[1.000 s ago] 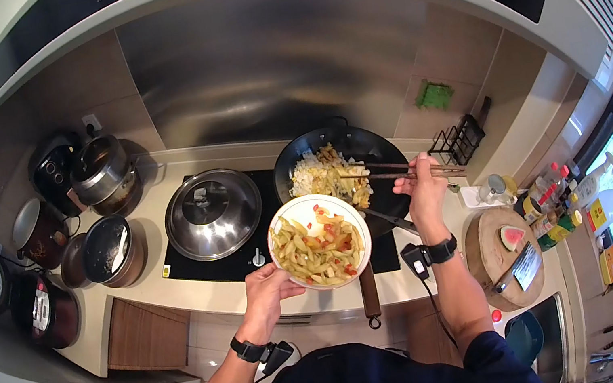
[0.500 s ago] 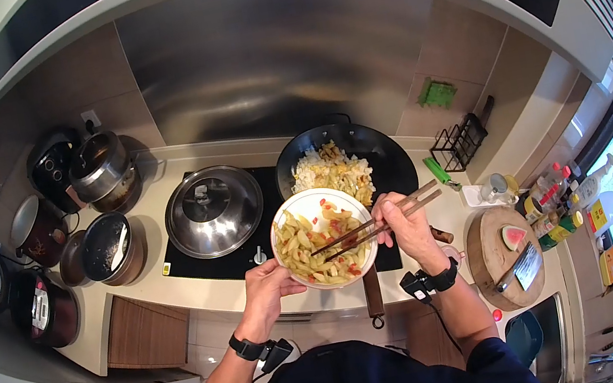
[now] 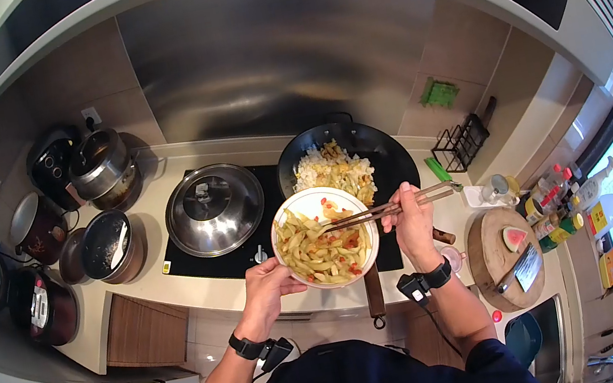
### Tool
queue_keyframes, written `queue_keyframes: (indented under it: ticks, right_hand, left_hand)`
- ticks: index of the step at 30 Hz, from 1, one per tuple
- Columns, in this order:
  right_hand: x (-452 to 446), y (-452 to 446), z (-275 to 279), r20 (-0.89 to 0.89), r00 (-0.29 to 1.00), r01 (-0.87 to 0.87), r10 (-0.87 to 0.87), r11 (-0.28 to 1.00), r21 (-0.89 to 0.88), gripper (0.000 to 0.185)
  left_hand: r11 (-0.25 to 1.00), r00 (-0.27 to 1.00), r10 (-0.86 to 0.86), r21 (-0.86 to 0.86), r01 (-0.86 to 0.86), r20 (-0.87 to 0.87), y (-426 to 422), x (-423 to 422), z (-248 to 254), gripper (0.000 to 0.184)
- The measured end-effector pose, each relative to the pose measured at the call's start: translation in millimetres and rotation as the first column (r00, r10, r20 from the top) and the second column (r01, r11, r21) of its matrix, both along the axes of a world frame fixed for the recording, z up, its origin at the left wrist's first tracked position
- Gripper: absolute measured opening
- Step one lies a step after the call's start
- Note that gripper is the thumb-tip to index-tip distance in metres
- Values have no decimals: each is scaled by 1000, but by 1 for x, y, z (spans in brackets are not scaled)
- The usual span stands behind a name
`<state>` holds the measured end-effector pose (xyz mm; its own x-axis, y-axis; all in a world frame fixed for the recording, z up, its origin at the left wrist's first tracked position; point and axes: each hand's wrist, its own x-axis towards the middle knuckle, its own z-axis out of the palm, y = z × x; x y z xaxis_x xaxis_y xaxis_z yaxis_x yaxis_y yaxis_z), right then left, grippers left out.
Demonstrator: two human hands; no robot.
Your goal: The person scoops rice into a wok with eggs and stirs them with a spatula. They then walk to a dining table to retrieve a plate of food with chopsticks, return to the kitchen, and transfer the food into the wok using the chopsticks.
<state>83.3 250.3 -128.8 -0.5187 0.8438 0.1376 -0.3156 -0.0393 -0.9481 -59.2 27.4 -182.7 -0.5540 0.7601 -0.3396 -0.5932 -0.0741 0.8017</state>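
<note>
My left hand [image 3: 267,287] grips the lower left rim of a white bowl [image 3: 339,193]. Inside it lie pale green vegetable strips [image 3: 320,252] with red pieces. My right hand [image 3: 414,227] is closed around a pair of brown chopsticks [image 3: 376,213], whose tips are among the strips at the bowl's upper middle. Just behind the bowl, partly covered by it, sits a black wok [image 3: 390,152] on the stove. White rice [image 3: 311,172] with yellow and green bits lies in the wok.
A lidded steel pan [image 3: 215,217] stands left of the wok. On the right, a round chopping board [image 3: 490,257] carries a cleaver [image 3: 527,267] and a watermelon piece [image 3: 515,238]. Several bottles [image 3: 562,231] stand beyond it. Pots and a rice cooker [image 3: 49,312] line the left counter.
My right hand has turned, and the chopsticks now lie flatter. Their tips have moved up and slightly right within the bowl. The bowl stays nearly in place.
</note>
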Motion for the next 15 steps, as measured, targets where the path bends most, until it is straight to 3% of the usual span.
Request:
queue_keyframes:
  ticks: [12,15]
  right_hand:
    - [0,27,2,-42,997,64,-72,986,-153,27]
    - [-10,35,14,-87,975,203,-206,978,-47,28]
  left_hand:
    - [1000,1000,18,-20,-18,18,2,-1,-3,18]
    - [999,1000,21,-34,-21,15,2,0,-3,18]
